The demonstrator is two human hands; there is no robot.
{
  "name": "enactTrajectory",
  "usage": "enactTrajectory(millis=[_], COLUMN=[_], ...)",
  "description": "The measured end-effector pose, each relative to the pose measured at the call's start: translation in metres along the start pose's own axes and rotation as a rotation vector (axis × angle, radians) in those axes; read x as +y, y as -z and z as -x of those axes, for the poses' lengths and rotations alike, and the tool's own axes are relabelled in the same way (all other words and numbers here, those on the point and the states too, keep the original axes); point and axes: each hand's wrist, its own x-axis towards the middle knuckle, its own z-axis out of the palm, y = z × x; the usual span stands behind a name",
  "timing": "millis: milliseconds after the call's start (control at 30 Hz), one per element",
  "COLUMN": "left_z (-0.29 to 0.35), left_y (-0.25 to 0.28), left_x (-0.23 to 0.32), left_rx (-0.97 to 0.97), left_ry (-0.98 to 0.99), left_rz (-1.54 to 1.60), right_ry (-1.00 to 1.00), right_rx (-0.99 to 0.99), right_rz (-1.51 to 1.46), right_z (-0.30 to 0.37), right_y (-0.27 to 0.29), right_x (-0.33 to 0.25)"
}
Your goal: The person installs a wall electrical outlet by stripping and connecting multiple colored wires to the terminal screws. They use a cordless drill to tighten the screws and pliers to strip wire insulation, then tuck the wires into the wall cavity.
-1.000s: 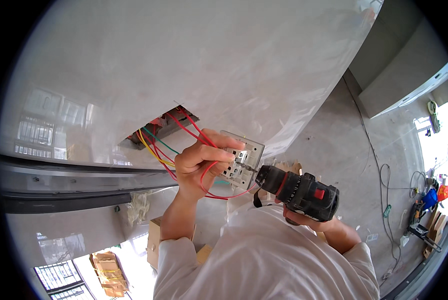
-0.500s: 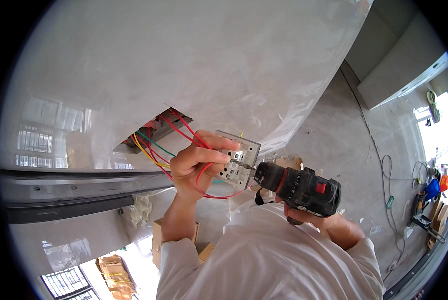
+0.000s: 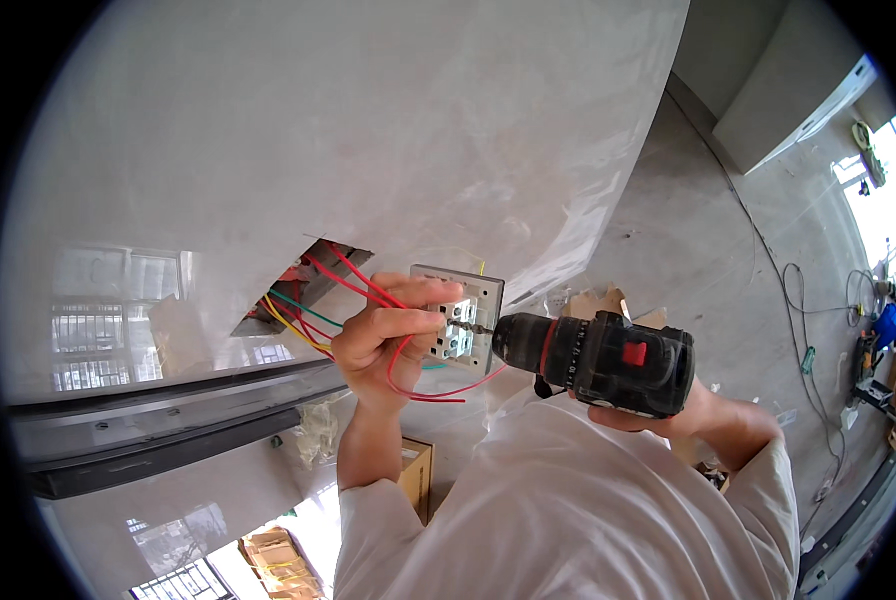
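My left hand (image 3: 383, 335) grips a wall switch plate (image 3: 480, 330) by its edge, its pale back with terminals facing the drill. Red wires (image 3: 348, 262) run from a cutout (image 3: 333, 270) in the grey wall panel to the fingers, and red loops hang below them. Yellow and green wires (image 3: 286, 305) also come out of the cutout. My right hand (image 3: 633, 420) is wrapped round the handle of a black cordless drill (image 3: 608, 360). The drill's bit (image 3: 471, 326) points left into the back of the plate; whether its tip sits in a screw is hard to tell.
A glossy grey wall panel (image 3: 368, 130) fills the upper view, with a dark metal rail (image 3: 168, 425) along its lower edge. Cardboard boxes (image 3: 418, 470) stand below my left arm. Cables (image 3: 793, 300) trail over the floor at right, near tools (image 3: 873, 390).
The view has shifted a little. My left hand and the plate appear slightly farther left, and the drill's body has levelled, its bit still at the plate's back.
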Motion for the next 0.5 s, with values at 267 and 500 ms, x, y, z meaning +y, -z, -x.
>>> enactTrajectory(millis=[267, 500], left_z=[0.002, 0.006], left_y=[0.003, 0.005], left_x=[0.000, 0.000], left_rx=[-0.015, -0.019], left_ry=[0.009, 0.016], left_rz=[0.000, -0.024], right_ry=[0.070, 0.020], right_rx=[-0.030, -0.013], right_rz=[0.152, 0.143], right_z=[-0.006, -0.002], right_y=[0.000, -0.003], right_x=[0.000, 0.012])
